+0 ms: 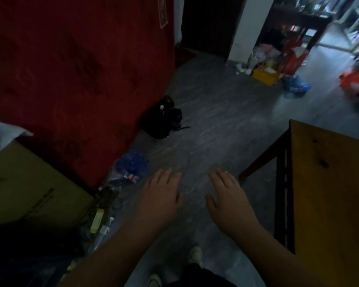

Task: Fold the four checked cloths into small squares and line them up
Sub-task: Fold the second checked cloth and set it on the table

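left hand (161,195) palm down, fingers relaxed | right hand (229,198) likewise, empty

Grey marbled floor (216,125) is pretty cluttered — a black bag (164,119) sits mid-floor, a crumpled blue plastic bag (132,162) nearer, a yellow box (265,77) and a blue bundle (296,87) far back. Wooden table (330,193) on the right stands on it too.

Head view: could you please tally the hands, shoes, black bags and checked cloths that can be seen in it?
Hands: 2, left hand and right hand
Shoes: 2, near shoe and far shoe
Black bags: 1
Checked cloths: 0, none in view
Total: 5
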`<act>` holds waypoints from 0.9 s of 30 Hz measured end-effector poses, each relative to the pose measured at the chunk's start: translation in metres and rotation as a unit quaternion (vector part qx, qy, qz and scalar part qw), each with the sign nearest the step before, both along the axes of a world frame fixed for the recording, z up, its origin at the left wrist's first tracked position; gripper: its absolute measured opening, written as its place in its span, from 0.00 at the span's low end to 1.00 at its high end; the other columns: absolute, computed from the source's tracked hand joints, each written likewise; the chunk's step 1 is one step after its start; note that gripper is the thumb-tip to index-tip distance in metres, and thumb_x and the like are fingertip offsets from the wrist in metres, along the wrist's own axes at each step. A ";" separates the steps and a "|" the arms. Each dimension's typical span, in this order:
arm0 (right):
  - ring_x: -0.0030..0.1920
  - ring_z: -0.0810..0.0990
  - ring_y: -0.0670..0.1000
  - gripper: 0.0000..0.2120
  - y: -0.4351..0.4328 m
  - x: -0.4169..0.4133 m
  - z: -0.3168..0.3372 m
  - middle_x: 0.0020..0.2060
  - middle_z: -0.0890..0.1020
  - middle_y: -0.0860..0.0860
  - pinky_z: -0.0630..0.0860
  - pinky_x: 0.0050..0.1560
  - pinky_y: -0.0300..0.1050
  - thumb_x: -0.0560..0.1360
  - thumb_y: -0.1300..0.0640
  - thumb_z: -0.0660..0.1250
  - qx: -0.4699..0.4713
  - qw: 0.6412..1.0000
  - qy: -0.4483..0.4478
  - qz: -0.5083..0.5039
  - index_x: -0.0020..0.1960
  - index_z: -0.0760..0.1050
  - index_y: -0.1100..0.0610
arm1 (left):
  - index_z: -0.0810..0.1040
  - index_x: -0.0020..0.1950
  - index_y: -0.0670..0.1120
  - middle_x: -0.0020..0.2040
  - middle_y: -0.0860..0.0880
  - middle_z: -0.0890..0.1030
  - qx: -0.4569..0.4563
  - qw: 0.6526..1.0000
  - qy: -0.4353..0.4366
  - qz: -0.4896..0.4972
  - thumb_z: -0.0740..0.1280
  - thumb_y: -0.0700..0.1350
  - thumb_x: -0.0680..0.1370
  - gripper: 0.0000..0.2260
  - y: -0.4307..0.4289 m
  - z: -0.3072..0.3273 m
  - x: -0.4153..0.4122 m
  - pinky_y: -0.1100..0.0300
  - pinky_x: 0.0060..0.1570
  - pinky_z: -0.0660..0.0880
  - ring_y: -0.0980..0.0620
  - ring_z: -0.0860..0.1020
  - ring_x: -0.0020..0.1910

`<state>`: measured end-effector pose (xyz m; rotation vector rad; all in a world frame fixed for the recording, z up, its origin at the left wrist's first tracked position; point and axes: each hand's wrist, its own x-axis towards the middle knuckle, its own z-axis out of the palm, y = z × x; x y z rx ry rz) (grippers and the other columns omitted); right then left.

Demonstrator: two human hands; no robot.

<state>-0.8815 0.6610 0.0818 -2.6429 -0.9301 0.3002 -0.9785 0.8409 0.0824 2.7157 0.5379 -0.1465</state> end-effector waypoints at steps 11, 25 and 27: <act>0.78 0.60 0.58 0.31 0.011 0.247 -0.007 0.77 0.65 0.55 0.60 0.76 0.54 0.78 0.48 0.66 0.028 0.995 -0.022 -0.095 0.78 0.63 0.53 | 0.55 0.81 0.52 0.81 0.48 0.58 0.054 0.995 0.010 -0.087 0.58 0.56 0.82 0.28 0.033 -0.001 0.280 0.49 0.77 0.55 0.47 0.55 0.80; 0.79 0.54 0.54 0.31 0.046 0.590 0.031 0.79 0.59 0.52 0.54 0.78 0.51 0.80 0.46 0.62 0.031 0.985 -0.029 -0.166 0.80 0.57 0.50 | 0.59 0.80 0.51 0.80 0.46 0.61 0.058 0.988 -0.042 -0.133 0.58 0.56 0.80 0.29 0.074 0.028 0.651 0.51 0.77 0.55 0.45 0.58 0.78; 0.79 0.55 0.54 0.31 0.060 0.639 0.027 0.79 0.61 0.53 0.54 0.78 0.50 0.80 0.46 0.63 0.023 0.983 -0.040 -0.179 0.79 0.58 0.51 | 0.59 0.80 0.51 0.80 0.46 0.61 0.062 0.986 -0.046 -0.150 0.55 0.58 0.78 0.30 0.086 0.024 0.708 0.50 0.77 0.56 0.45 0.58 0.78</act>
